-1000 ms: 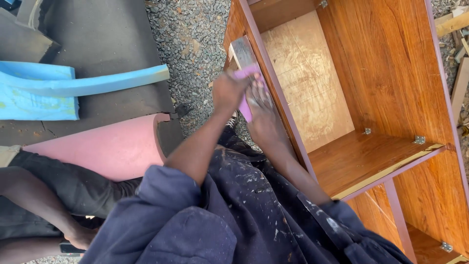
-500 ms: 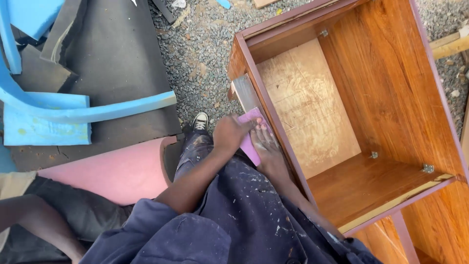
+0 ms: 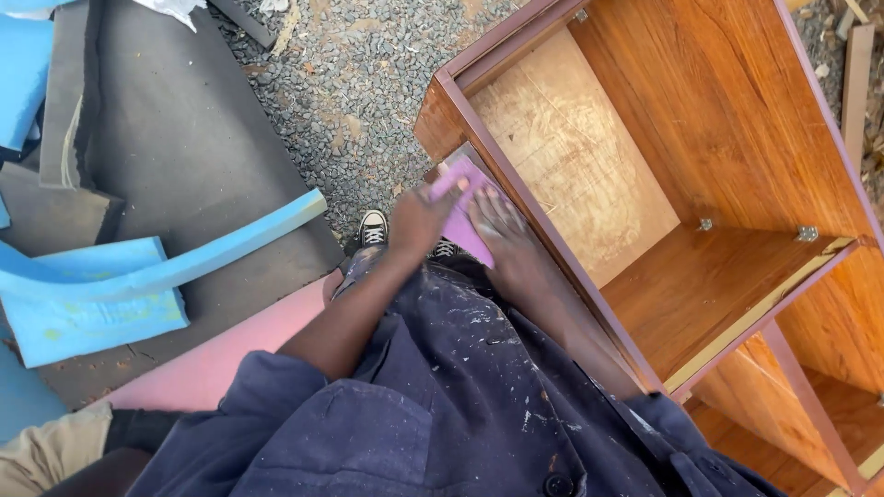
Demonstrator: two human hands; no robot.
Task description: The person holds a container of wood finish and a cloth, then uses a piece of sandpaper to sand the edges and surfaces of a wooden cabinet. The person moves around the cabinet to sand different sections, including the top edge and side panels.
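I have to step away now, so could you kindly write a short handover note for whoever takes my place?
Left hand: pressing the purple sanding sheet from the left.
Right hand: flat on the same sheet.
The sheet lies on the outer side panel of the wooden cabinet, which lies on gravel.
Done: not clear from the picture.
Left: cannot tell how much panel remains.

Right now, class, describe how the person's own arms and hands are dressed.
Both hands, left hand and right hand, are bare, with no gloves. The forearms are bare too. The dark navy work jacket, flecked with pale paint, has its sleeves pushed up.
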